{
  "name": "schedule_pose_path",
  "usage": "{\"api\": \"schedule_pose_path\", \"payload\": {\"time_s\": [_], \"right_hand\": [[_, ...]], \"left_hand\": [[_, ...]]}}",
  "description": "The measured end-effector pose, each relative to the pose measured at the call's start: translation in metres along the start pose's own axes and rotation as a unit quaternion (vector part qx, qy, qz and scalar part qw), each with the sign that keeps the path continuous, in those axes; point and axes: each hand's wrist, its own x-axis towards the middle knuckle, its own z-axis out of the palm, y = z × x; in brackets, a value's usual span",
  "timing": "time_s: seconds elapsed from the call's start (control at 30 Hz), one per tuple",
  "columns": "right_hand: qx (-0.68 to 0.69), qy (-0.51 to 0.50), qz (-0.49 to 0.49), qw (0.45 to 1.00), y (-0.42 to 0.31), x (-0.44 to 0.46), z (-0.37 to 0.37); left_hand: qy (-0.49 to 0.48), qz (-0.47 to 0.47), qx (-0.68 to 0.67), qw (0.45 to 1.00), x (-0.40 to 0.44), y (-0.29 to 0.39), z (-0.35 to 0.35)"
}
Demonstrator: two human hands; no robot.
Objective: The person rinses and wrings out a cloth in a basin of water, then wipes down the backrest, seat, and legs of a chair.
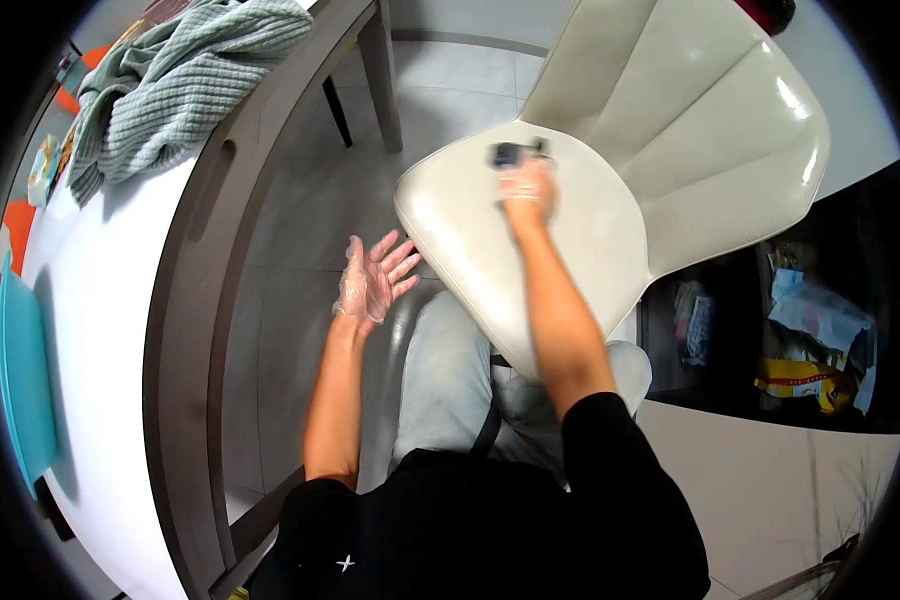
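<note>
A cream, glossy chair has its seat (pixel 460 190) in front of me and its padded backrest (pixel 710 130) to the upper right. My right hand (pixel 528 188), in a clear plastic glove, is closed on a small dark object (pixel 508 154) against the far part of the seat. Motion blurs that object, so its kind cannot be made out. Just off the seat's left edge is my left hand (pixel 375 278), also in a clear glove. Its fingers are spread, palm up, with nothing in them.
Left is a white table (pixel 120 300) with a grey-brown frame, bearing a grey-green ribbed cloth (pixel 185 85) and a turquoise item (pixel 25 370). A dark cabinet (pixel 715 385) at right holds several packages, one a yellow bag (pixel 810 382). Grey tiles (pixel 295 220) cover the floor.
</note>
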Motion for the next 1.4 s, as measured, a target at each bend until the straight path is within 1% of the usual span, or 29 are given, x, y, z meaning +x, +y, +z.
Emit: {"api": "schedule_pose_path", "payload": {"time_s": [0.07, 0.13, 0.17, 0.27, 0.3, 0.37, 0.4, 0.47, 0.5, 0.53, 0.6, 0.67, 0.7, 0.73, 0.77, 0.83, 0.87, 0.9, 0.93, 1.0, 1.03, 1.07, 1.1, 1.13, 1.17, 1.2, 1.27, 1.3, 1.4], "right_hand": [[-0.123, -0.030, -0.193, 0.973, -0.047, -0.030, 0.045], [-0.084, -0.077, -0.287, 0.951, -0.069, -0.076, 0.052], [-0.073, -0.097, -0.328, 0.937, -0.065, -0.089, 0.049], [-0.091, -0.139, -0.469, 0.867, -0.020, -0.121, 0.028], [-0.094, -0.136, -0.477, 0.863, -0.002, -0.124, 0.014], [-0.099, -0.130, -0.497, 0.852, 0.034, -0.121, -0.018], [-0.132, -0.079, -0.472, 0.868, 0.050, -0.108, -0.033], [-0.200, -0.061, -0.348, 0.914, 0.096, -0.052, -0.061], [-0.239, -0.019, -0.282, 0.929, 0.126, -0.016, -0.074], [-0.223, 0.029, -0.233, 0.946, 0.146, 0.007, -0.093], [-0.257, 0.080, -0.074, 0.960, 0.149, 0.021, -0.122], [-0.230, 0.163, -0.035, 0.959, 0.160, 0.018, -0.095], [-0.215, 0.204, -0.015, 0.955, 0.158, 0.014, -0.078], [-0.211, 0.120, 0.018, 0.970, 0.120, -0.022, -0.077], [-0.211, 0.084, -0.035, 0.973, 0.109, -0.049, -0.056], [-0.166, 0.027, -0.212, 0.963, 0.084, -0.124, -0.039], [-0.135, 0.061, -0.332, 0.932, 0.090, -0.150, -0.028], [-0.098, 0.008, -0.383, 0.919, 0.086, -0.172, -0.040], [-0.060, -0.046, -0.432, 0.899, 0.080, -0.185, -0.054], [-0.062, -0.114, -0.493, 0.860, 0.098, -0.183, -0.070], [-0.062, -0.148, -0.523, 0.837, 0.109, -0.179, -0.081], [-0.034, -0.056, -0.549, 0.833, 0.123, -0.160, -0.084], [-0.082, -0.006, -0.544, 0.835, 0.144, -0.131, -0.087], [-0.175, -0.021, -0.436, 0.883, 0.166, -0.100, -0.096], [-0.267, -0.053, -0.275, 0.922, 0.162, -0.072, -0.119], [-0.267, 0.008, -0.219, 0.938, 0.176, -0.042, -0.131], [-0.285, 0.053, -0.163, 0.943, 0.189, 0.003, -0.147], [-0.317, 0.070, -0.141, 0.935, 0.177, 0.005, -0.144], [-0.308, 0.116, -0.101, 0.939, 0.176, 0.024, -0.132]], "left_hand": [[0.006, 0.002, -0.014, 1.000, -0.002, -0.005, -0.006], [0.020, 0.005, -0.011, 1.000, 0.001, -0.010, -0.009], [0.051, 0.002, -0.025, 0.998, 0.003, -0.013, -0.010], [0.153, 0.072, 0.066, 0.983, 0.017, -0.020, -0.002], [0.200, 0.051, 0.117, 0.972, 0.029, -0.022, -0.011], [0.188, 0.078, 0.188, 0.961, 0.038, -0.018, 0.009], [0.184, 0.093, 0.223, 0.953, 0.038, -0.014, 0.020], [0.198, 0.081, 0.255, 0.943, 0.034, -0.009, 0.037], [0.201, 0.072, 0.263, 0.941, 0.033, -0.009, 0.042], [0.205, 0.063, 0.270, 0.939, 0.033, -0.008, 0.045], [0.190, 0.023, 0.252, 0.948, 0.033, -0.009, 0.046], [0.173, -0.002, 0.226, 0.959, 0.027, -0.014, 0.055], [0.137, -0.025, 0.203, 0.969, 0.028, -0.016, 0.054], [0.137, -0.013, 0.181, 0.974, 0.031, -0.022, 0.053], [0.135, -0.001, 0.159, 0.978, 0.036, -0.030, 0.050], [0.137, 0.016, 0.128, 0.982, 0.037, -0.037, 0.052], [0.136, 0.021, 0.120, 0.983, 0.034, -0.036, 0.057], [0.133, 0.027, 0.110, 0.985, 0.035, -0.037, 0.063], [0.160, 0.016, 0.077, 0.984, 0.035, -0.039, 0.068], [0.132, 0.040, 0.102, 0.985, 0.037, -0.048, 0.065], [0.142, 0.045, 0.107, 0.983, 0.039, -0.051, 0.063], [0.153, 0.050, 0.113, 0.980, 0.040, -0.055, 0.062], [0.165, 0.055, 0.119, 0.978, 0.041, -0.057, 0.062], [0.166, 0.063, 0.135, 0.975, 0.043, -0.058, 0.062], [0.167, 0.070, 0.152, 0.972, 0.043, -0.058, 0.063], [0.168, 0.078, 0.168, 0.968, 0.045, -0.057, 0.063], [0.182, 0.123, 0.236, 0.947, 0.072, -0.076, 0.040], [0.188, 0.142, 0.272, 0.933, 0.083, -0.082, 0.032], [0.195, 0.106, 0.300, 0.928, 0.095, -0.046, 0.078]]}}
